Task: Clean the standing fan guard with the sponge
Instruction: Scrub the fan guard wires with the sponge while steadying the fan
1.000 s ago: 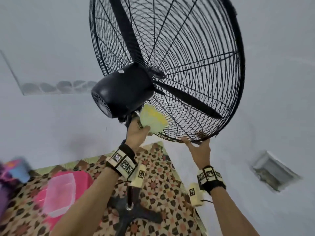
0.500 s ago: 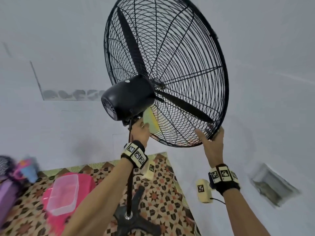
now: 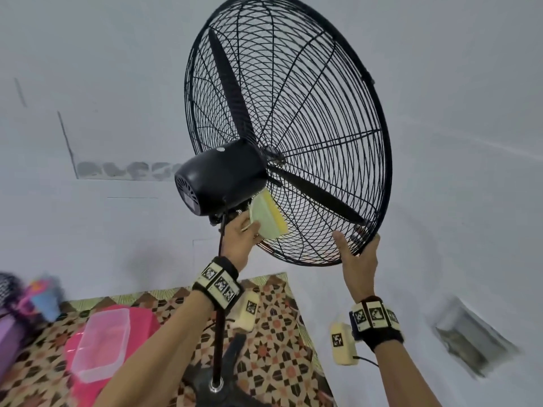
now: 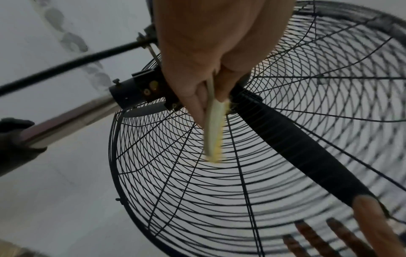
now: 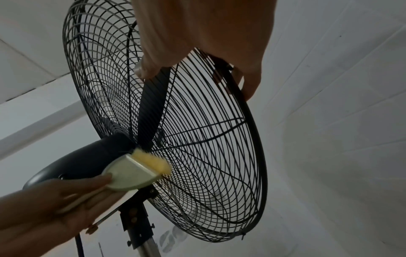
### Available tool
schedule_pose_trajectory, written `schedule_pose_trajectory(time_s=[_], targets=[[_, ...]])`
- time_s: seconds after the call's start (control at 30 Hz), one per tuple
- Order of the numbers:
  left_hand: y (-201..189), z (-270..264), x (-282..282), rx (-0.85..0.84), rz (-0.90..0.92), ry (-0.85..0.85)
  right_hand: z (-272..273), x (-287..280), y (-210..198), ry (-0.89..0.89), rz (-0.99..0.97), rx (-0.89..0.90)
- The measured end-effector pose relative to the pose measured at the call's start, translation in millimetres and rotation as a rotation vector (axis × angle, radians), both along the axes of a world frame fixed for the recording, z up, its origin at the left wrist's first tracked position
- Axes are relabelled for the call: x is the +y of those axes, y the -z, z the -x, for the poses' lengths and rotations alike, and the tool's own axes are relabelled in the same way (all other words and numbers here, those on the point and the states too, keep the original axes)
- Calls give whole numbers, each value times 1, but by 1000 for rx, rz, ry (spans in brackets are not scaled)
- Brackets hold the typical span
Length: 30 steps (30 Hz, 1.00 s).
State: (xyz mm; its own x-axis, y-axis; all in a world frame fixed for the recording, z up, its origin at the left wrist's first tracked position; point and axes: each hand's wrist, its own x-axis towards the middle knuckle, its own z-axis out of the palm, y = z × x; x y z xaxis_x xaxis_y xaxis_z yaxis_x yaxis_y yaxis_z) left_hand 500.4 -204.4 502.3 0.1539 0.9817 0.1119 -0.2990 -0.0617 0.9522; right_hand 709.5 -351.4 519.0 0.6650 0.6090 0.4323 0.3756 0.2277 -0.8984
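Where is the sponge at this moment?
In the head view the sponge is left of centre, held by the left hand against the fan guard, just below the motor housing.

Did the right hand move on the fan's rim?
Yes. The right hand slid rightward along the fan guard rim, ending under the lower blade's tip.

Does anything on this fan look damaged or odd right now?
Yes. The fan guard has reddish-brown, rust-like patches on its lower rim, beside where the right hand grips it. The rest of the black wire looks intact, and no wires look bent.
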Motion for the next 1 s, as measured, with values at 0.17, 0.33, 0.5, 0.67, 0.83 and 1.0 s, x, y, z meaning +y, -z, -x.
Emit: schedule_pose_trajectory(time_s=[0.17, 0.33, 0.5, 0.67, 0.83, 1.0], targets=[[7, 2, 10, 34, -11, -84, 3, 3, 3, 7, -13, -31], [7, -1, 15, 105, 31, -56, 2, 1, 6, 18, -19, -34], [8, 20, 6, -8, -28, 40, 6, 1, 9, 21, -35, -24], [-7, 7, 12, 92, 59, -50, 8, 3, 5, 20, -36, -15], [1, 14, -10, 42, -62, 58, 5, 2, 9, 48, -23, -7], [21, 12, -11, 44, 76, -93, 10, 2, 2, 26, -18, -23]])
